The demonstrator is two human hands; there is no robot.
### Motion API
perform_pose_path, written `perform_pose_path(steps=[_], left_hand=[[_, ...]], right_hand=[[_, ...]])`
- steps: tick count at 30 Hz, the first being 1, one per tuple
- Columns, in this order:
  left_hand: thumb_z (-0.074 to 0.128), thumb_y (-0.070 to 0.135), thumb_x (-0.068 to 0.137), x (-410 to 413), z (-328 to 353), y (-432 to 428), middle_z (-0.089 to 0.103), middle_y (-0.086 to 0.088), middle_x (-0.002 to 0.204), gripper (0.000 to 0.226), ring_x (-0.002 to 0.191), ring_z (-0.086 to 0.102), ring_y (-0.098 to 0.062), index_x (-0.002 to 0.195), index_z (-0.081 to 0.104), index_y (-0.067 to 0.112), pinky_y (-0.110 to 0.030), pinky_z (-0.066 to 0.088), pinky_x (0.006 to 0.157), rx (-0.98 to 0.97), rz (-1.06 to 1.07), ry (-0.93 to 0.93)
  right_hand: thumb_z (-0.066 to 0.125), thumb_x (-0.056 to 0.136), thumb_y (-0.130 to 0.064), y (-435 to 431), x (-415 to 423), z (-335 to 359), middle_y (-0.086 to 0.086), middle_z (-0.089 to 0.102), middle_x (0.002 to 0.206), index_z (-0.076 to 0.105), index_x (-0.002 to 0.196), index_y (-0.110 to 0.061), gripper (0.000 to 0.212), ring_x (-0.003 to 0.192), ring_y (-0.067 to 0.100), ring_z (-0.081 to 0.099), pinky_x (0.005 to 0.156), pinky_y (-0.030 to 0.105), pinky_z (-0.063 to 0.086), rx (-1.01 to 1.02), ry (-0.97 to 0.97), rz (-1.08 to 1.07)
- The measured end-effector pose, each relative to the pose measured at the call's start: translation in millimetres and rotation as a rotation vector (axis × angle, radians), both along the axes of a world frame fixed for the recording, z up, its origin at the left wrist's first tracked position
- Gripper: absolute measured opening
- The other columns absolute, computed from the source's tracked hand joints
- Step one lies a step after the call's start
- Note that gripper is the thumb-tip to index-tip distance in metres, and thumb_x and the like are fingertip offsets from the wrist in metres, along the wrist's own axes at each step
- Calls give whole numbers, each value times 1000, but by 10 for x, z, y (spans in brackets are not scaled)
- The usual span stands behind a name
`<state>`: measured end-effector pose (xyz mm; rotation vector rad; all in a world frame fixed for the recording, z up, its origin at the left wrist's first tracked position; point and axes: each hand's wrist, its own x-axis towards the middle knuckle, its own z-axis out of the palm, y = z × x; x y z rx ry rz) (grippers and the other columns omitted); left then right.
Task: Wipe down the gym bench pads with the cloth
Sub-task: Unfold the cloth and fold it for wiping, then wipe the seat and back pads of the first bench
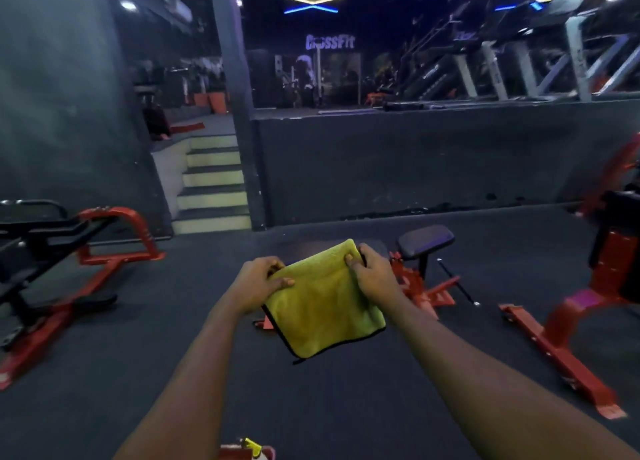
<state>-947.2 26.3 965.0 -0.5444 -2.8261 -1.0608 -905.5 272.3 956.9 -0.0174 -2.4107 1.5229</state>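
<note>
Bare forearms rise from the lower edge to mid-frame, where the left hand (259, 283) and right hand (372, 276) each pinch an upper corner of a folded yellow microfibre cloth (322, 307) with black edging, thumbs on its near face, fingers curled behind; it hangs in the air between them. Right of the right hand and beyond it stands a black bench pad (425, 241) on a red frame (429, 293). Steps (213, 179) rise at centre left

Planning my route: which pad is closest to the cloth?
The small rounded pad just right of the cloth; the left pads and right pad sit at the edges.
</note>
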Motion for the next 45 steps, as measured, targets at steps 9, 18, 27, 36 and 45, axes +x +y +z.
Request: perform_pose_path(steps=[9, 18, 27, 36, 45], left_hand=[[76, 27, 84, -1984, -143, -120, 69, 2, 82, 15, 76, 62, -12, 94, 68, 18, -9, 38, 59, 31, 219, 63], [76, 21, 85, -4565, -645, -750, 67, 1, 84, 17, 78, 59, -12, 97, 68, 14, -5, 35, 58, 50, 290, 12], [75, 16, 85, -6651, -1153, -1284, 69, -2, 87, 17, 80, 61, -16, 98, 66, 9, -11, 38, 60, 4, 239, -113], [73, 12, 84, -8535, -2338, -1585, 64, -4, 85, 21, 78, 59, -20, 96, 56, 11, -25, 40, 63, -88, 143, -330], [72, 9, 83, -9840, -3354, -1763, 61, 0, 77, 21, 70, 56, -19, 90, 53, 15, -26, 36, 60, -183, -124, -456]], right_hand=[[55, 103, -25, -95, -2383, -171, 0, 60, 77, 57, 93, -10, 18, 70, 13, 56, 67, 34, 46, 9, -23, 90], [58, 102, -23, -708, -5144, -713, -1, 57, 71, 52, 84, -17, 20, 64, 9, 52, 54, 18, 38, 13, -71, 115], [59, 100, -27, -1244, -7138, -1366, 4, 60, 72, 54, 89, -9, 22, 66, 17, 56, 62, 35, 42, 24, -206, 30], [61, 99, -31, -1672, -8643, -2730, 6, 62, 80, 48, 94, -19, 19, 76, 27, 63, 66, 40, 50, 26, -347, -198], [61, 97, -21, -2173, -9251, -3554, 3, 56, 82, 39, 96, -21, 22, 74, 33, 60, 58, 36, 38, 163, -427, -495]])
